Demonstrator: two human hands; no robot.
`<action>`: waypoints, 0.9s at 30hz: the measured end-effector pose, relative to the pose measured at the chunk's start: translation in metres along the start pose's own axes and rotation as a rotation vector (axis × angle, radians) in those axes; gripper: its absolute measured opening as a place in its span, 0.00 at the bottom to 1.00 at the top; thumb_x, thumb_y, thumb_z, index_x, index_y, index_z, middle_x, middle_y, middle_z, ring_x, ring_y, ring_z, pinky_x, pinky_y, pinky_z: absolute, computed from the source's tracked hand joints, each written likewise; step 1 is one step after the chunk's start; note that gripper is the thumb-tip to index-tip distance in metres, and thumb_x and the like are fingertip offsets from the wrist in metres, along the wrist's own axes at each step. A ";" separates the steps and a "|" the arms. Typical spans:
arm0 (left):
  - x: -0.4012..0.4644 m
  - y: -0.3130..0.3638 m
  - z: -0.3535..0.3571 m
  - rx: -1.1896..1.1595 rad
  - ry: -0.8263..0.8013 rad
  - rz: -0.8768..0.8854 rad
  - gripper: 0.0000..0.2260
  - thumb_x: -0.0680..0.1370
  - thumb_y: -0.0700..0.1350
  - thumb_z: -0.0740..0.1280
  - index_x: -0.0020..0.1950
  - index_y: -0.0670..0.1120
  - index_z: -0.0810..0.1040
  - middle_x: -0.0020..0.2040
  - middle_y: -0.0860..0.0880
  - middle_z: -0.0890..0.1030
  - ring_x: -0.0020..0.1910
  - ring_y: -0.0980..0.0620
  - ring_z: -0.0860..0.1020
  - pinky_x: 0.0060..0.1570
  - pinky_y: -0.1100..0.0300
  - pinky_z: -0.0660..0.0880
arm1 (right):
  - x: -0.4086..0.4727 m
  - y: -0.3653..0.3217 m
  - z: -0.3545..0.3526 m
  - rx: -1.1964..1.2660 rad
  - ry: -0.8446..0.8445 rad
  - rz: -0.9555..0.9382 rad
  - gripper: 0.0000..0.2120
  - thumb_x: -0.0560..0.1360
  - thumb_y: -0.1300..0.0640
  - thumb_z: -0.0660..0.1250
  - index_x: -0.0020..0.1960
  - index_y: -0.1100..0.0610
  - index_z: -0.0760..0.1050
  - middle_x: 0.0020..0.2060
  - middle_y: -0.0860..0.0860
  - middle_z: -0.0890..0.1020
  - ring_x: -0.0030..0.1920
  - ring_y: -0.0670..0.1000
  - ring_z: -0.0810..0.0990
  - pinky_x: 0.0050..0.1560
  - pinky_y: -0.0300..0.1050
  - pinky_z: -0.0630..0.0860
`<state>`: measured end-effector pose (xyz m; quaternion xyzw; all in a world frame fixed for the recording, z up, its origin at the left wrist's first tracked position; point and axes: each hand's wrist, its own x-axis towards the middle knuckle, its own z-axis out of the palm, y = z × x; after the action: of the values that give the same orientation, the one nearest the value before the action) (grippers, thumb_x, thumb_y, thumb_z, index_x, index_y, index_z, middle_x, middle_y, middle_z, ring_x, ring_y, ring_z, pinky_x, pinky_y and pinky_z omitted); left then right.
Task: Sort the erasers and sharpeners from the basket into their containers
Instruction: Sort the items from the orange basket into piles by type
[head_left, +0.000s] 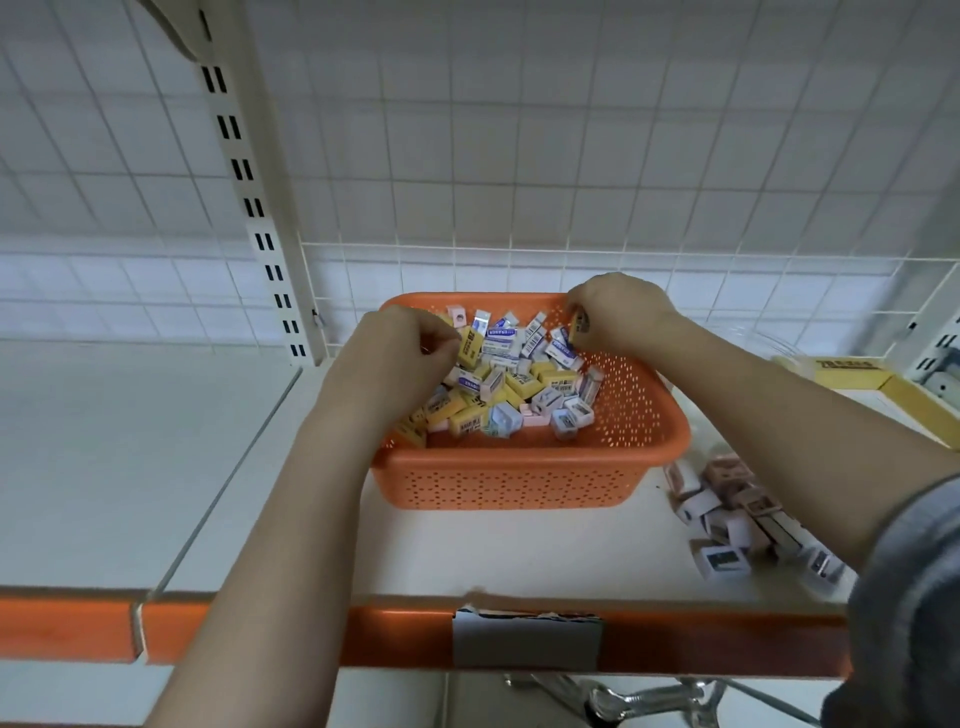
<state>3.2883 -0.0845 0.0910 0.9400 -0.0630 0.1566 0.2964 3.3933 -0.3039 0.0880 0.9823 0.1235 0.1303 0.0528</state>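
Observation:
An orange perforated basket (524, 480) stands on the white shelf and holds several yellow and white erasers (519, 384) mixed with small pale sharpeners (571, 413). My left hand (395, 353) is over the basket's left side with its fingers curled at the pile; whether it holds anything is hidden. My right hand (618, 312) is at the far right corner of the basket and pinches a yellow eraser (580, 322). A heap of sharpeners (727, 514) lies in a clear container on the shelf to the right of the basket, partly behind my right forearm.
A yellow box (852, 371) sits at the far right of the shelf. A white wire grid (467, 270) backs the shelf, with a slotted upright post (260, 218) at the left. The shelf's front edge carries an orange strip (260, 629) with a grey label holder (527, 642).

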 end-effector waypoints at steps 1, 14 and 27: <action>0.005 0.001 -0.001 0.043 -0.033 0.020 0.08 0.78 0.44 0.64 0.51 0.48 0.83 0.45 0.54 0.80 0.42 0.57 0.76 0.37 0.70 0.70 | -0.003 0.002 -0.005 0.054 0.032 0.013 0.15 0.72 0.54 0.67 0.58 0.52 0.77 0.52 0.52 0.80 0.52 0.54 0.77 0.41 0.44 0.71; 0.114 0.027 0.054 0.265 -0.228 0.113 0.09 0.75 0.48 0.69 0.48 0.44 0.84 0.45 0.48 0.84 0.42 0.51 0.80 0.44 0.55 0.78 | -0.128 -0.006 -0.027 1.077 0.353 0.285 0.10 0.69 0.53 0.74 0.50 0.47 0.79 0.42 0.41 0.82 0.43 0.40 0.81 0.45 0.35 0.78; 0.128 0.046 0.095 0.355 -0.199 0.027 0.16 0.73 0.49 0.72 0.32 0.45 0.70 0.32 0.49 0.73 0.35 0.48 0.75 0.32 0.59 0.68 | -0.160 -0.013 -0.024 1.194 0.440 0.308 0.09 0.67 0.52 0.73 0.45 0.43 0.78 0.41 0.44 0.83 0.43 0.44 0.83 0.45 0.49 0.81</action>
<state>3.4239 -0.1801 0.0845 0.9874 -0.0762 0.0757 0.1164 3.2337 -0.3308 0.0705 0.7996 0.0404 0.2432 -0.5475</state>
